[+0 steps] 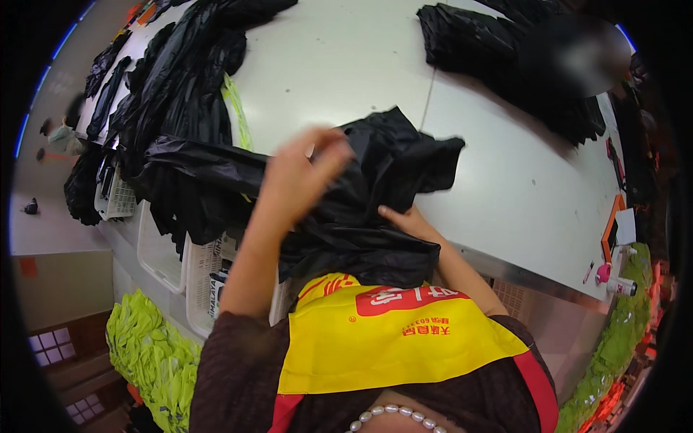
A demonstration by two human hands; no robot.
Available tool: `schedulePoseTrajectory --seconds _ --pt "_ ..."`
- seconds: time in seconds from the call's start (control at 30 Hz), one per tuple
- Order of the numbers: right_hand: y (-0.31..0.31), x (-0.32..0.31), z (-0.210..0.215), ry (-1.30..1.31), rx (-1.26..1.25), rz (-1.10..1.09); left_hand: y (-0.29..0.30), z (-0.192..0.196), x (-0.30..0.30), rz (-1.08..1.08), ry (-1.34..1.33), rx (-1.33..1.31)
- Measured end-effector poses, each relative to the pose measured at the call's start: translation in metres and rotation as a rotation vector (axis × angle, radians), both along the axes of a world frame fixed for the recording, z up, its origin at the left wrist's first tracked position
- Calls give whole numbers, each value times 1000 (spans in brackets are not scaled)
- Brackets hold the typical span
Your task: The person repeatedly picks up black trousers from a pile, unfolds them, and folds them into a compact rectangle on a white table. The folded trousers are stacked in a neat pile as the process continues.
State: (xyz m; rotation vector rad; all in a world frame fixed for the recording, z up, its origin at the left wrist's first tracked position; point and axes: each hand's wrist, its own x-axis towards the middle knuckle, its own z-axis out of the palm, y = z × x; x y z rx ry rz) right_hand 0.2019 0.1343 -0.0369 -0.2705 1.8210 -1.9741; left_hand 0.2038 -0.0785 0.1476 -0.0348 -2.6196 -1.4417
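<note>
A black garment [375, 169] of thin, slightly shiny fabric lies bunched at the near edge of the white table, partly hanging toward my lap. My right hand [408, 220] grips its right side, thumb on top and the other fingers hidden under the cloth. Above its left part is my left hand [310, 162], smeared by motion. Its fingers look bent, with a small pale spot by the thumb, and I cannot make out whether it holds anything. From the garment's left side, a long black strip of fabric [209, 160] stretches toward a heap.
Black garments [177, 79] heap up at the left, with a neon-yellow strip [237, 112] beside them. Another black pile [498, 61] lies far right, near a person. White plastic baskets [162, 249] stand left, above neon-yellow clothing [148, 335]. A small bottle [622, 287] is at the right edge.
</note>
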Motion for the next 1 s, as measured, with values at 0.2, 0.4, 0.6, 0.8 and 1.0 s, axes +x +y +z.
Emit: schedulePoseTrajectory --seconds 0.2,0.4,0.6,0.8,1.0 --pt "92 49 23 -47 576 433 35 -125 -79 -251 -604 -291" --pt "266 82 29 -297 627 183 213 -209 8 -249 -509 664" --pt "388 114 -16 70 716 -313 265 -159 65 -242 -357 972" --pt "410 101 44 -103 697 -190 214 -129 99 -556 32 256" --pt "313 41 119 834 806 -98 184 -118 109 -918 229 205"
